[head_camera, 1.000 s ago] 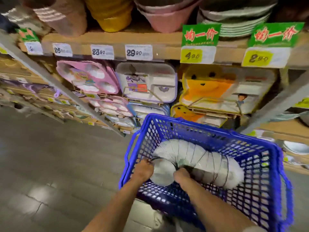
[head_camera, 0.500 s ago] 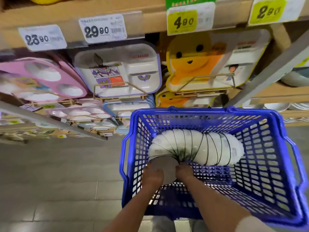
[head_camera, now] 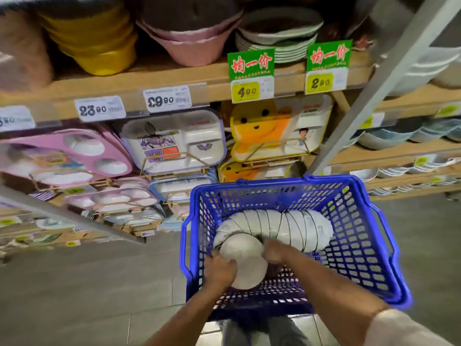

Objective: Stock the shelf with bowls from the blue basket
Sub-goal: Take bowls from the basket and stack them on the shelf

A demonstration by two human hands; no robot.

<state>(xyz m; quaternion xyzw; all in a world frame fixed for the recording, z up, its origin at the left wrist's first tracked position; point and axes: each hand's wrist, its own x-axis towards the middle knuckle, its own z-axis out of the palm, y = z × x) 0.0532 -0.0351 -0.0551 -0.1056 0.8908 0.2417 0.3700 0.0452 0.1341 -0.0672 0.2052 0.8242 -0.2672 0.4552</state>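
Note:
A blue plastic basket (head_camera: 369,245) stands in front of me below the shelves. Inside it lies a curved row of several nested white bowls (head_camera: 287,228) on its side. At the row's near left end, one white bowl (head_camera: 245,260) is pulled a little apart from the rest. My left hand (head_camera: 219,269) grips its left rim and my right hand (head_camera: 274,250) grips its right rim. The wooden shelf (head_camera: 189,81) above carries stacks of bowls.
Yellow bowls (head_camera: 97,43), pink bowls (head_camera: 184,43) and green-rimmed plates (head_camera: 279,38) fill the top shelf. Children's divided trays (head_camera: 174,143) stand on racks below the price tags. A grey metal upright (head_camera: 374,96) slants across the right. More bowls (head_camera: 404,136) sit on shelves at right. Grey tiled floor lies at left.
The near bowl has come away from the row toward me, held between both hands. The view has tilted up, bringing the top shelf back into sight.

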